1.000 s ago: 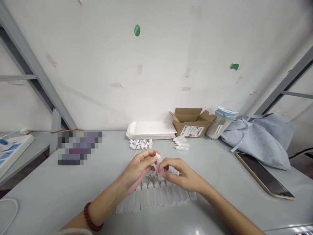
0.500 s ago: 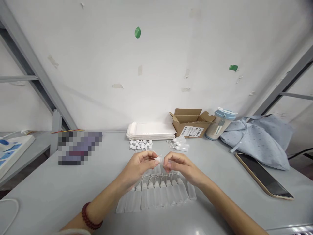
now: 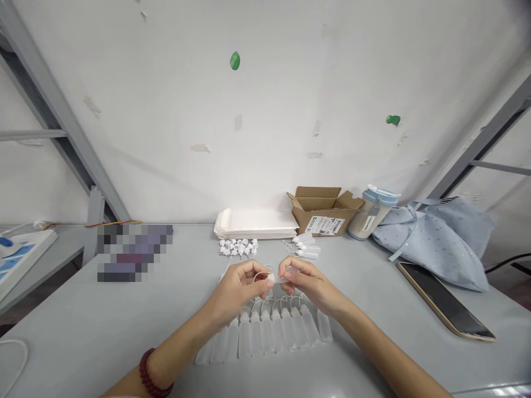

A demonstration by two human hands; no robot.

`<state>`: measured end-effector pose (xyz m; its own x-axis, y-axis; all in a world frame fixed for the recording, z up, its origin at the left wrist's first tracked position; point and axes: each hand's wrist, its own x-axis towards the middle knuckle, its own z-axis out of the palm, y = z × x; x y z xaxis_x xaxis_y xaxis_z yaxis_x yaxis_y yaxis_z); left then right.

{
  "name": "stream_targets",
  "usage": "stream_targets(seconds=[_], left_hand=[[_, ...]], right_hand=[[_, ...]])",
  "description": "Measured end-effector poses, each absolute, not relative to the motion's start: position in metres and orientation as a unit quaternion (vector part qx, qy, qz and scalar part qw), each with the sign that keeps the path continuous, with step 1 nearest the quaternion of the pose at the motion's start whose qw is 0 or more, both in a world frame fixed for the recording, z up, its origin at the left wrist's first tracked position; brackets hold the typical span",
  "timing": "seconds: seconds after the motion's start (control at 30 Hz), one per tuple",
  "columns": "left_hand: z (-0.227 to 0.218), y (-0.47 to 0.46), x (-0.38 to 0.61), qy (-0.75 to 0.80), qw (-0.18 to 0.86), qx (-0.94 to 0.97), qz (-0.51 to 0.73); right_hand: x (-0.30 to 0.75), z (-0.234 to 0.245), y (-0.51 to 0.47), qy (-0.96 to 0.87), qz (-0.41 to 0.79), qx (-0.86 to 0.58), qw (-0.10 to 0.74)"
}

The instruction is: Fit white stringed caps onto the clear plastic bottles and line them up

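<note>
My left hand (image 3: 243,287) pinches a small white cap (image 3: 271,277) between thumb and fingers, and a thin white strap curves back from it. Close against the cap, my right hand (image 3: 311,281) has its fingertips closed on a translucent plastic dropper bottle (image 3: 282,273), mostly covered by the fingers. Below both hands lies a row of similar bottles (image 3: 265,334) with white tops and looped straps. Part of that row is hidden behind my left hand. Loose white caps (image 3: 238,247) sit in a pile beyond my left hand, and a few capped bottles (image 3: 308,246) lie beyond the right.
A stack of white padded mailers (image 3: 257,224) and an open cardboard box (image 3: 326,213) stand against the wall. To the right are a blue-lidded cup (image 3: 371,213), a blue cloth bag (image 3: 435,237) and a phone (image 3: 446,301). A blurred-out object (image 3: 136,251) lies at left.
The strap now loops leftward over my left fingers instead of above the cap. My right fingers have shifted slightly, showing more of the bottle. The whole view has moved a little.
</note>
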<state>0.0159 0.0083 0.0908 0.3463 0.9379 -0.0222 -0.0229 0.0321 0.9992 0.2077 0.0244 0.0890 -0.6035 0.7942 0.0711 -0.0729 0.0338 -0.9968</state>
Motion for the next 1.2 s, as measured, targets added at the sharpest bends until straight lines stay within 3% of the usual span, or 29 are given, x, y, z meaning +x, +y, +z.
stream_targets(seconds=[0.23, 0.37, 0.53, 0.73, 1.2], left_hand=[[0.093, 0.007, 0.015, 0.398, 0.626, 0.529, 0.412], [0.097, 0.006, 0.016, 0.419, 0.662, 0.511, 0.353], [0.098, 0.005, 0.016, 0.449, 0.629, 0.543, 0.329], [0.096, 0.004, 0.017, 0.45, 0.533, 0.606, 0.383], [0.096, 0.003, 0.017, 0.431, 0.554, 0.634, 0.325]], right_hand=[[0.207, 0.091, 0.024, -0.638, 0.623, -0.287, 0.349], [0.206, 0.093, 0.023, -0.643, 0.616, -0.286, 0.355], [0.206, 0.092, 0.023, -0.644, 0.619, -0.282, 0.351], [0.207, 0.086, 0.025, -0.629, 0.637, -0.284, 0.344], [0.204, 0.09, 0.022, -0.641, 0.629, -0.287, 0.332]])
